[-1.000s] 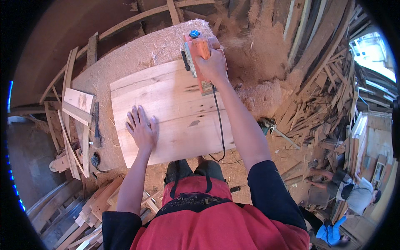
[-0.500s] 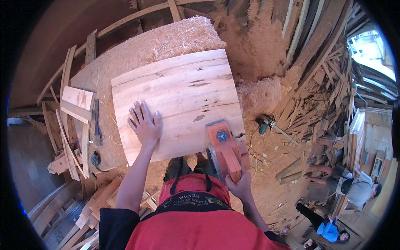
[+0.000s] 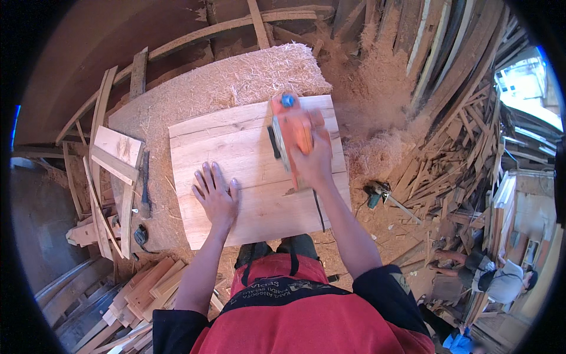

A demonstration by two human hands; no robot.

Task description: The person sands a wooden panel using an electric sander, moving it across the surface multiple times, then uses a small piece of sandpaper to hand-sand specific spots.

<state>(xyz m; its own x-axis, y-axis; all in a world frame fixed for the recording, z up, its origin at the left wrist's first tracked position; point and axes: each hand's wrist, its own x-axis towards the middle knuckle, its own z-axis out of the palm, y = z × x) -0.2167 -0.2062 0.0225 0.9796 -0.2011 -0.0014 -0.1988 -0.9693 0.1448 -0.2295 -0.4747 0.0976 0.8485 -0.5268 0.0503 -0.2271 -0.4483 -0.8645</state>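
The right hand (image 3: 315, 162) had its fingers closed around the rear handle of an orange power planer (image 3: 289, 131), the thumb on the handle's left side. The planer's body extended ahead of the fingers and to their left, with a blue knob (image 3: 287, 101) at its far end. The tool was over the right part of a broad wooden board (image 3: 259, 221) and was slightly blurred; whether its whole sole met the wood could not be told. A dark cord (image 3: 319, 211) ran from near the right wrist toward the board's near edge.

The left hand (image 3: 218, 197) lay palm down on the board's left part, fingers spread and gripping nothing, with the planer well apart to their right. The 2 hands were both above the same board, which lay flat on a counter (image 3: 154, 212). Curled shavings (image 3: 268, 71) were heaped beyond its far edge. To its left lay a long dark tool (image 3: 145, 183) and pale wood pieces (image 3: 118, 147). A green power tool (image 3: 375, 196) sat on the dusty floor (image 3: 386, 236) to the right.
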